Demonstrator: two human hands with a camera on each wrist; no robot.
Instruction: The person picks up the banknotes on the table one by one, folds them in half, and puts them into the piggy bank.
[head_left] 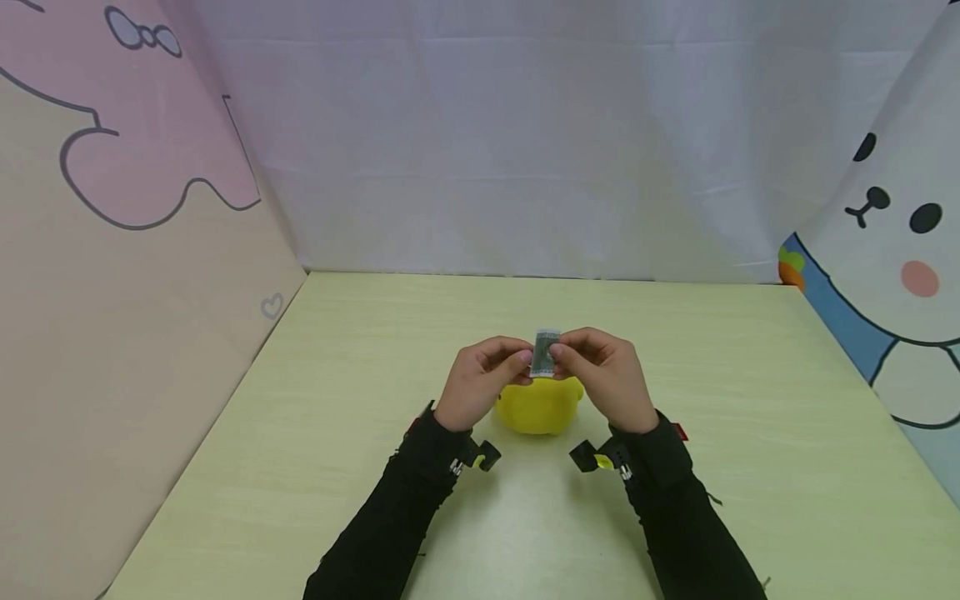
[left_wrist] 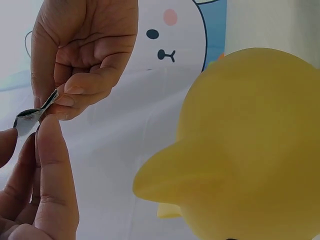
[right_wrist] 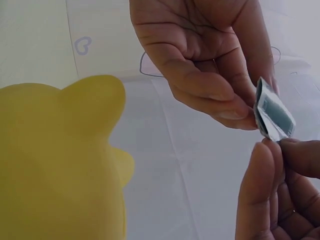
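Between both hands is a small folded green-grey banknote (head_left: 543, 357), raised above a yellow rounded animal figure (head_left: 538, 408). My left hand (head_left: 480, 379) pinches its left edge between thumb and fingers. The right hand (head_left: 609, 377) grips the opposite edge, its thumb lying over the front. From the right wrist view, the banknote (right_wrist: 274, 112) appears folded in layers, with an opening along one side. In the left wrist view the figure (left_wrist: 260, 140) looks smooth, with a rounded part sticking out at its side. The hands partly hide its top in the head view.
A pale yellow-green table (head_left: 300, 467) spreads around the figure. White cloth (head_left: 487, 150) hangs behind its far edge, and panels with cartoon drawings flank it left and right. Dark sleeves with small wrist cameras cover both forearms.
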